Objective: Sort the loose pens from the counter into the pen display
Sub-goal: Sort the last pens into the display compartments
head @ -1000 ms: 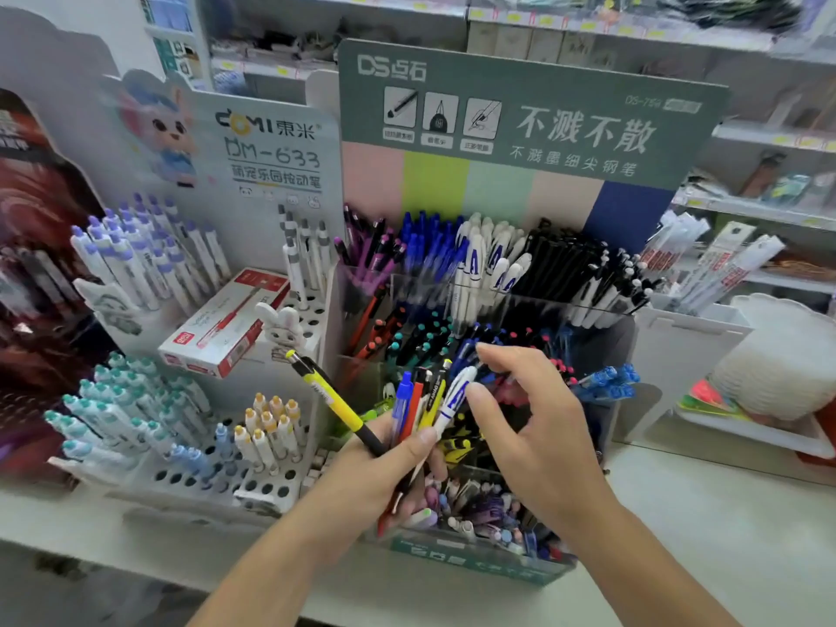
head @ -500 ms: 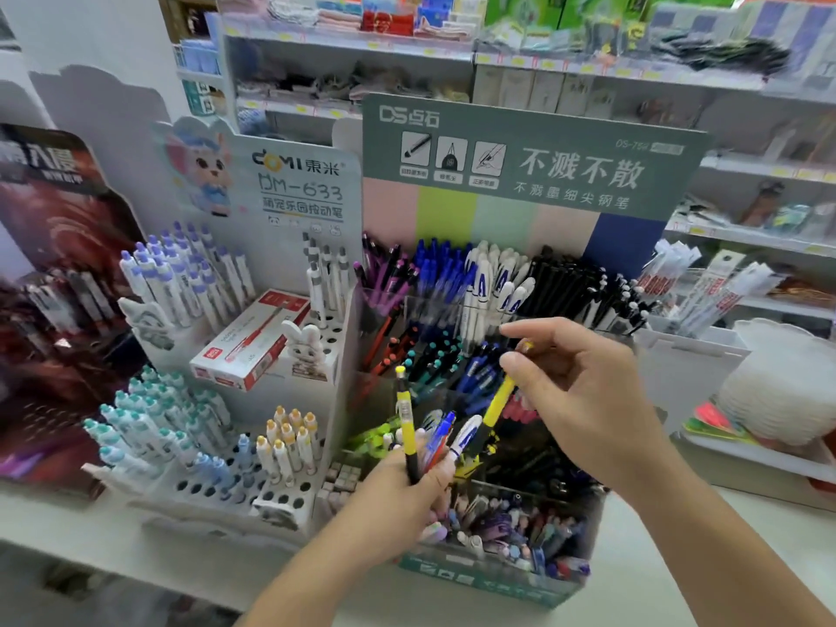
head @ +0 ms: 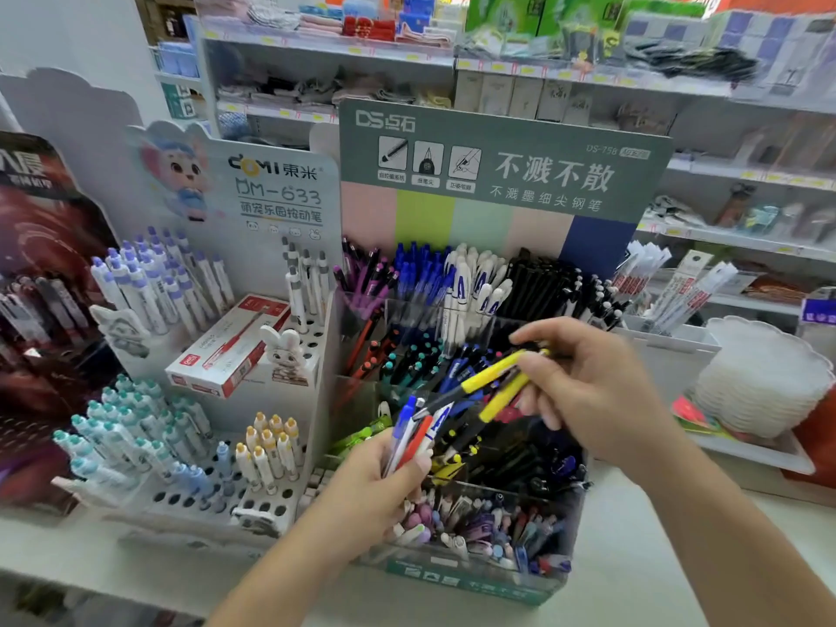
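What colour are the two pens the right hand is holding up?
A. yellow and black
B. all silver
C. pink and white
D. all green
A: the right hand pinches two yellow-and-black plastic pens above the tiered pen display, while the left hand grips a small bunch of blue, red and white pens.

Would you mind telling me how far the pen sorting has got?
Done: the pen display already holds full rows of sorted pens. In hand: the right hand pinches two yellow pens above the compartments, not yet slotted. Left: the left hand grips a small bundle of pens, blue, red and white, which await sorting. No loose pens show on the counter.
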